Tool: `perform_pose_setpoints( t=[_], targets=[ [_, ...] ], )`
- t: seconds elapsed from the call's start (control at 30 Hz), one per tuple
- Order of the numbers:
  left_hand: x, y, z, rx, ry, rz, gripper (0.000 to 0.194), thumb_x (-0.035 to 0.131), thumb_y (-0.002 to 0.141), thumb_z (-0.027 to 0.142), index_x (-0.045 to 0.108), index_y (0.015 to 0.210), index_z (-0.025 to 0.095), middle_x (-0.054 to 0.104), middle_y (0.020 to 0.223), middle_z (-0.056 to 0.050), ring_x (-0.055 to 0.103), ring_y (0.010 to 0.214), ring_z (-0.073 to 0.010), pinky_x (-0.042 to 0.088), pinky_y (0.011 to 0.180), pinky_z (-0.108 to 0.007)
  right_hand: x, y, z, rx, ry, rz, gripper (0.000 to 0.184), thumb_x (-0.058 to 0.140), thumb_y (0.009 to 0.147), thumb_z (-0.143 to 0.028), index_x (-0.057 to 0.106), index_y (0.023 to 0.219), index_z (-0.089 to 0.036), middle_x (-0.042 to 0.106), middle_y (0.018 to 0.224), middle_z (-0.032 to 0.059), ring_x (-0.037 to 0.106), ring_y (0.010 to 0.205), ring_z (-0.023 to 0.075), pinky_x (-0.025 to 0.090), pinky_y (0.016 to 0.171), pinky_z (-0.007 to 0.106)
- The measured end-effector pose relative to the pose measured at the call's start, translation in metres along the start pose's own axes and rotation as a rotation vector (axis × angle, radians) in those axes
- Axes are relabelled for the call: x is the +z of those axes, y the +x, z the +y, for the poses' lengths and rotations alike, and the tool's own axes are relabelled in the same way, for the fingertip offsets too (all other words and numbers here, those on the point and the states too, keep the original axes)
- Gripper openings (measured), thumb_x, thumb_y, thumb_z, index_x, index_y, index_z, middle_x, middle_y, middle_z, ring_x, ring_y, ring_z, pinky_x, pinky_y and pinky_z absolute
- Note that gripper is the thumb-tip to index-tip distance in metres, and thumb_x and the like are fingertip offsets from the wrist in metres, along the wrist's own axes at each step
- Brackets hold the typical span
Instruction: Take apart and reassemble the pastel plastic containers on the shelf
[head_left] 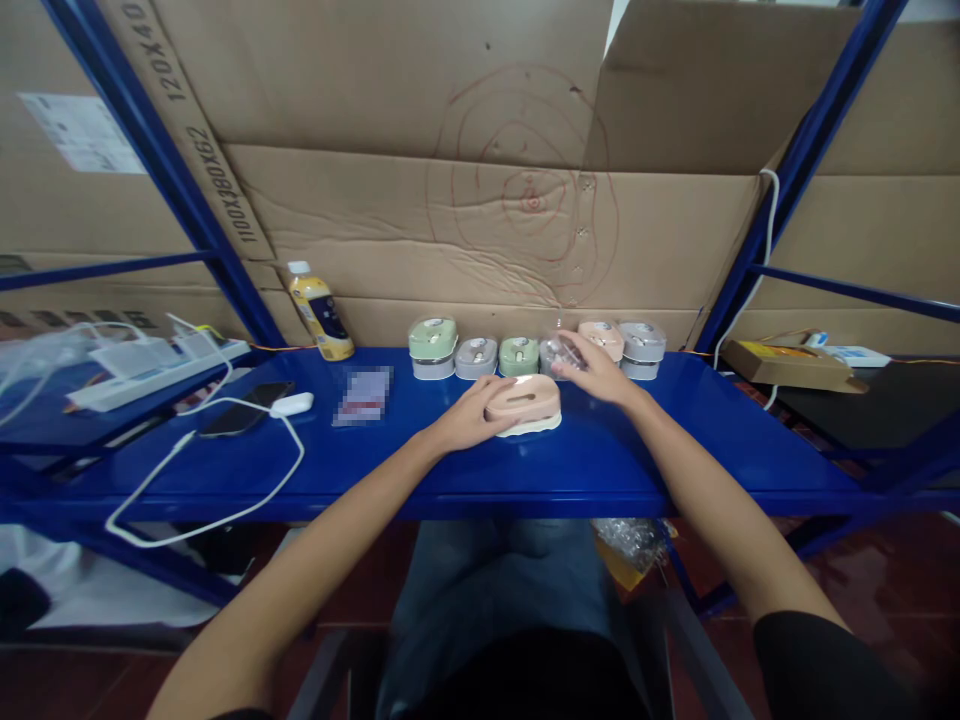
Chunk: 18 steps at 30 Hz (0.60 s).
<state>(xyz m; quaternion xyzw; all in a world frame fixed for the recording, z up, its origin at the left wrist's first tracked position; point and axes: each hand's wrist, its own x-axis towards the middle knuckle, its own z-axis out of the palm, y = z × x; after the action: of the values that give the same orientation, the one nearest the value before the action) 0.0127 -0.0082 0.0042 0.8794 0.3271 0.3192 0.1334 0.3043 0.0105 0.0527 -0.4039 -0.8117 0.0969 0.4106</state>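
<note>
On the feed, I'm curling my left hand's (466, 415) fingers around the left end of the pink box (531, 402), which is sitting on the tabletop (465, 480). Behind the box and to its right, my right hand (604, 378) is slanting inward, fingers part-open beside a clear container (556, 358); blur is hiding whether they're gripping it.

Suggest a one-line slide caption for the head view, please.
Left hand on a pinkish box, right hand by the row of boxes behind it.
</note>
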Motion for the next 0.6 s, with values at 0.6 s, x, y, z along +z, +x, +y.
perform_pose_setpoints(
  t=[0.6],
  targets=[
    [0.016,0.012,-0.003,-0.229,-0.193,0.093,0.122,0.092,0.06,0.055,0.028,0.157,0.019,0.064,0.139,-0.019,0.062,0.129,-0.0397,0.048,0.109,-0.054,0.036,0.004,-0.008,-0.223,-0.092,-0.329,0.087,0.09,0.068,-0.06,0.063,0.143,-0.026,0.065,0.116,0.0092,0.065,0.106,0.028,0.052,0.097,0.044]
  ],
)
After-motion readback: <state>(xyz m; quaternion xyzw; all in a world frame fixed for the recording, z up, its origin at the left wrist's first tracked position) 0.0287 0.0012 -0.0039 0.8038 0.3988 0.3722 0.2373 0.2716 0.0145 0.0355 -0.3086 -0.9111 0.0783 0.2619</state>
